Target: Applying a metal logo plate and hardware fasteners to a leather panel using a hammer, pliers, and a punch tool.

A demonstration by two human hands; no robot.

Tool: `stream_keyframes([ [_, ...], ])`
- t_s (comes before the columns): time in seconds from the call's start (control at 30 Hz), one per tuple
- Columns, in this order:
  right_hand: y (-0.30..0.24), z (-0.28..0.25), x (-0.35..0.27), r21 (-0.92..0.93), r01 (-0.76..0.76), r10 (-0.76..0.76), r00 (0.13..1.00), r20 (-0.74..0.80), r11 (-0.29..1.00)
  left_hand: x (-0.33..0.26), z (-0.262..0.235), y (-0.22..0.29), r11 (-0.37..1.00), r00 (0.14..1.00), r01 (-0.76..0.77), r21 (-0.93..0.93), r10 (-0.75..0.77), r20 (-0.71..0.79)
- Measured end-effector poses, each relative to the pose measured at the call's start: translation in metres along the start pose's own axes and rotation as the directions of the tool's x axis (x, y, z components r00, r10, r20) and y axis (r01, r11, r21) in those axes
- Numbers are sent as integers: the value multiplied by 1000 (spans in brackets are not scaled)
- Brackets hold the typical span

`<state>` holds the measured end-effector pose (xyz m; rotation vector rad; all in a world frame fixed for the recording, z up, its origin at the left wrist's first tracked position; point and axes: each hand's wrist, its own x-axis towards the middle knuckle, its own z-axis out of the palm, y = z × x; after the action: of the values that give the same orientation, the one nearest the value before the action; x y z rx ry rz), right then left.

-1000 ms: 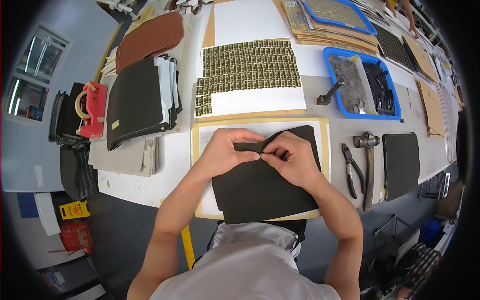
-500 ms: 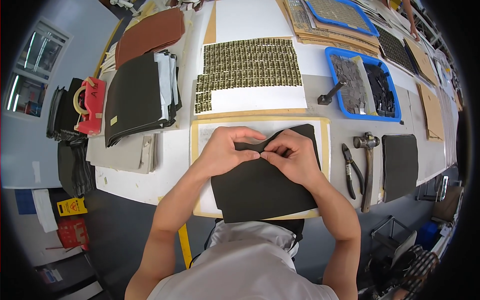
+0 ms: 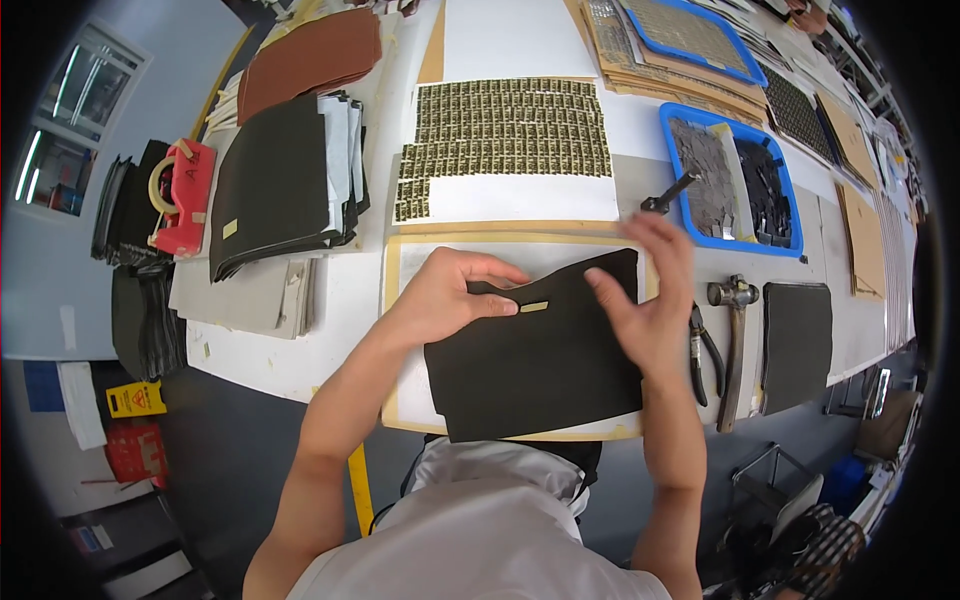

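Note:
A black leather-like sheet (image 3: 530, 370) lies on the yellow-edged white board in front of me. My left hand (image 3: 448, 292) is closed on its far edge, thumb on top and fingers behind. Just right of that thumb, a small pale yellow strip (image 3: 535, 307) shows on the black surface. My right hand (image 3: 652, 300) is raised over the sheet's right side, fingers apart and holding nothing. Its fingertips are blurred and close to a dark metal tool (image 3: 670, 193) standing near the blue tray.
The blue tray (image 3: 800, 215) holds grey and black pieces. At right lie pliers (image 3: 697, 365), a hammer (image 3: 737, 350) and a black stack (image 3: 797, 345). Ahead is a sheet of small patterned pieces (image 3: 510, 130); at left, black sheets (image 3: 270, 180) and a red tape dispenser (image 3: 187, 200).
My right hand has let go of the sheet's far edge, opened and moved up and right. The pale yellow strip has come into view. My left hand keeps its pinch.

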<state>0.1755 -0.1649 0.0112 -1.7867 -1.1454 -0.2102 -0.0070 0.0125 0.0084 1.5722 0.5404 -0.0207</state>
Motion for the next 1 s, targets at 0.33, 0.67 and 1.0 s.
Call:
stream_keyframes([
  [0.33, 12, -11, -7, 517, -534, 429, 845, 318, 669, -4, -8, 2, 983, 986, -145, 116, 153, -64],
  [0.67, 5, -12, -15, 582, -518, 375, 855, 358, 627, -6, -4, 0, 985, 984, -143, 98, 152, -90],
  [1.0, 6, -12, -14, 586, -503, 391, 864, 317, 635, -6, -6, 2, 990, 992, -45, 130, 60, -113],
])
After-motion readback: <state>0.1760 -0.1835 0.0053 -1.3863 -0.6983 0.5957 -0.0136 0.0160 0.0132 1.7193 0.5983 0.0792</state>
